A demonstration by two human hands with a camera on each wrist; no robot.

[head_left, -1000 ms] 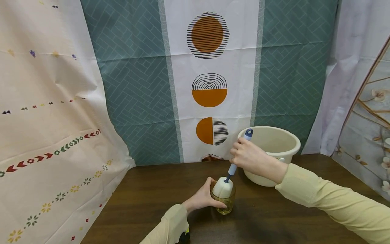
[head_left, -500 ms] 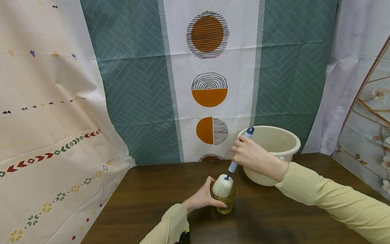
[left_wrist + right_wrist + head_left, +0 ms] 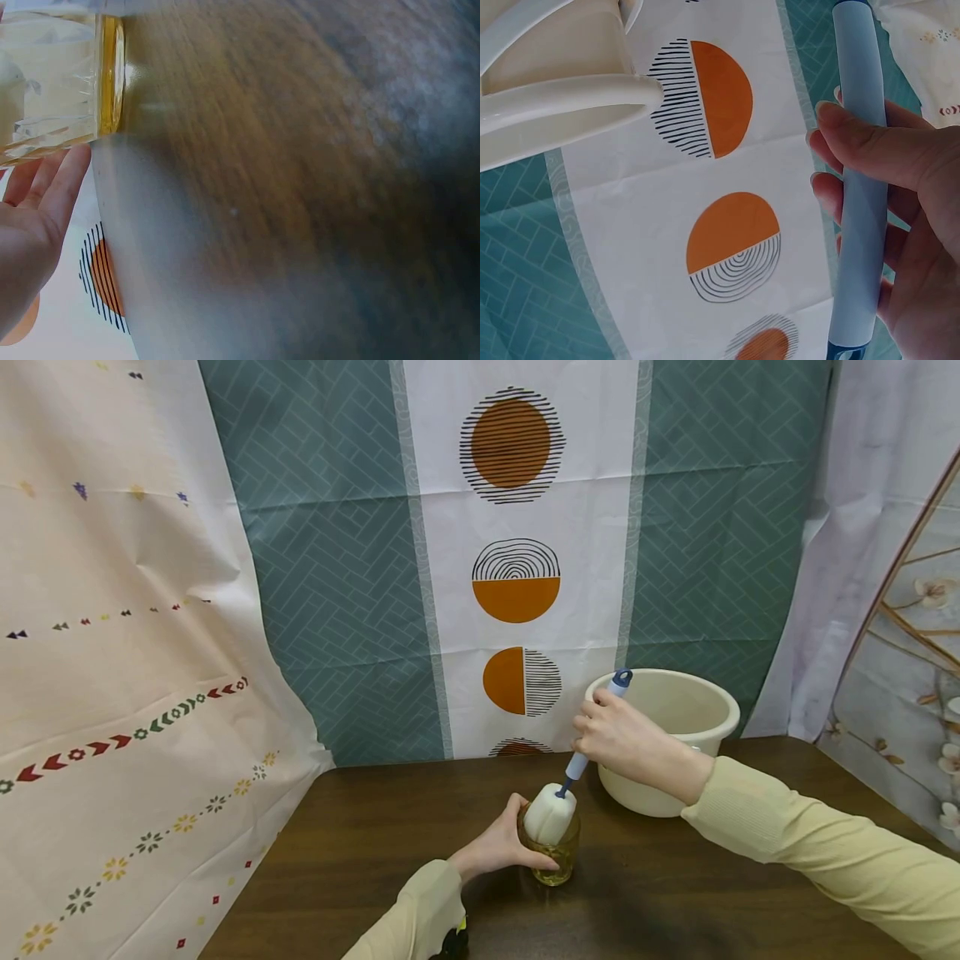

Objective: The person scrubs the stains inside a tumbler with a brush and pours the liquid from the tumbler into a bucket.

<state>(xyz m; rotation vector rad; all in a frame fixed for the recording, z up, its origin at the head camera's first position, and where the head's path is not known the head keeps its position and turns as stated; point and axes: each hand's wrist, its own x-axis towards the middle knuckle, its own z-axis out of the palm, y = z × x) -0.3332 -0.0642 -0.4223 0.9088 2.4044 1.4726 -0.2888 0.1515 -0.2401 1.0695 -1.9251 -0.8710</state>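
Note:
A yellow-tinted drinking glass [image 3: 553, 862] stands on the table, with my left hand [image 3: 498, 843] gripping its side. In the left wrist view, the glass [image 3: 52, 82] shows its thick amber base, and fingers [image 3: 64, 184] lie along its wall. My right hand [image 3: 637, 742] holds the light-blue handle of a sponge cup brush [image 3: 550, 817]. The brush's white sponge head is partly inside the glass, its top above the rim, and the handle leans up to the right. In the right wrist view, my right hand [image 3: 907, 172] wraps thumb and fingers round the brush handle [image 3: 861, 180].
A cream plastic basin [image 3: 663, 806] stands at the back right, behind the right hand. The brown wooden table [image 3: 405, 827] ends against a green and white patterned cloth [image 3: 345, 610]. A small black object [image 3: 452, 943] shows beside the left sleeve at the bottom edge.
My right hand has shifted slightly right and up, and the sponge head has risen a little in the glass. The left hand and the glass look still.

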